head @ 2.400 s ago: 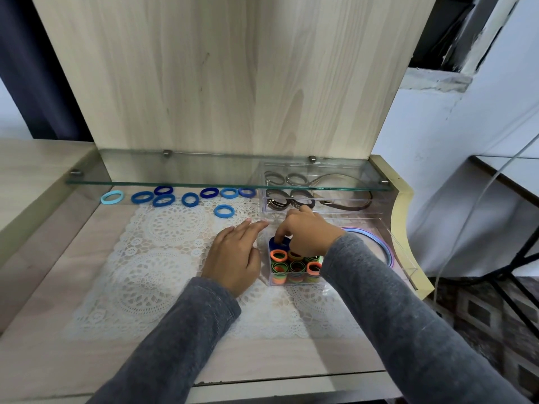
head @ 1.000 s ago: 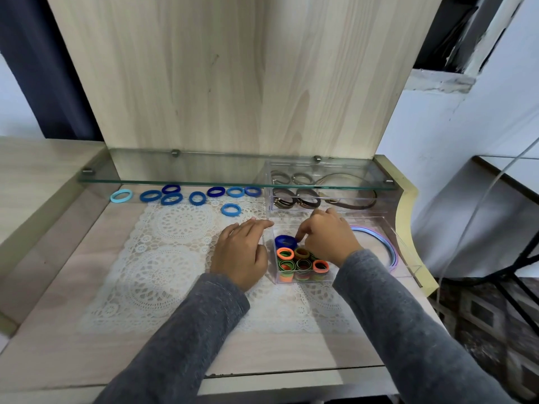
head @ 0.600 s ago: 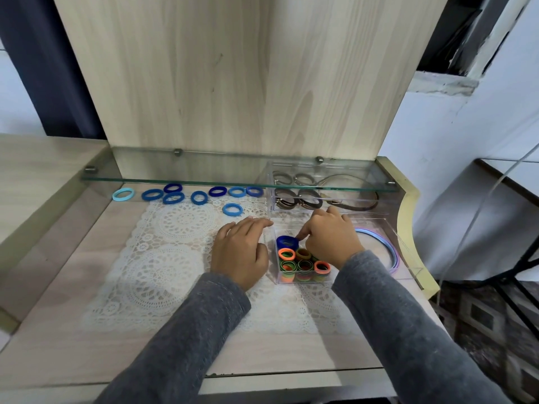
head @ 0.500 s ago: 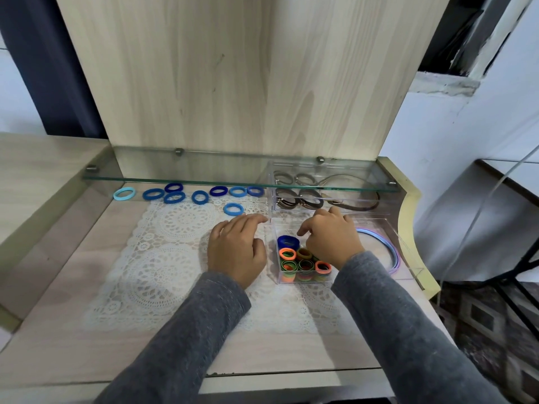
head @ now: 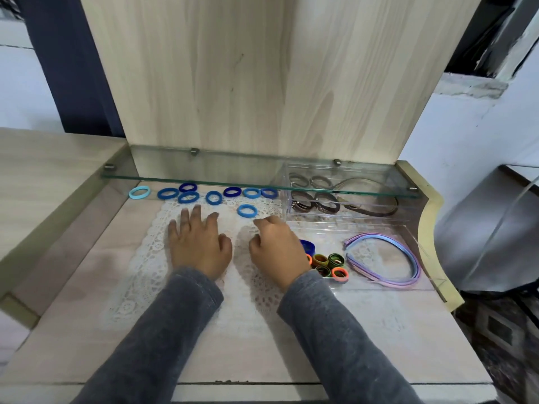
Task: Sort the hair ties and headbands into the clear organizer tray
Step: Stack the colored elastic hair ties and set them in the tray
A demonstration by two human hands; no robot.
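Right hand (head: 277, 249) left the tray (head: 320, 228); nine blue ties (head: 247, 211) lie loose.

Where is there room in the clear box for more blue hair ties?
Bare tray floor lies behind the dark blue tie, up to the wall before the brown ties. Also inside the loop of pastel headbands. The coloured ties by the right hand are packed tight.
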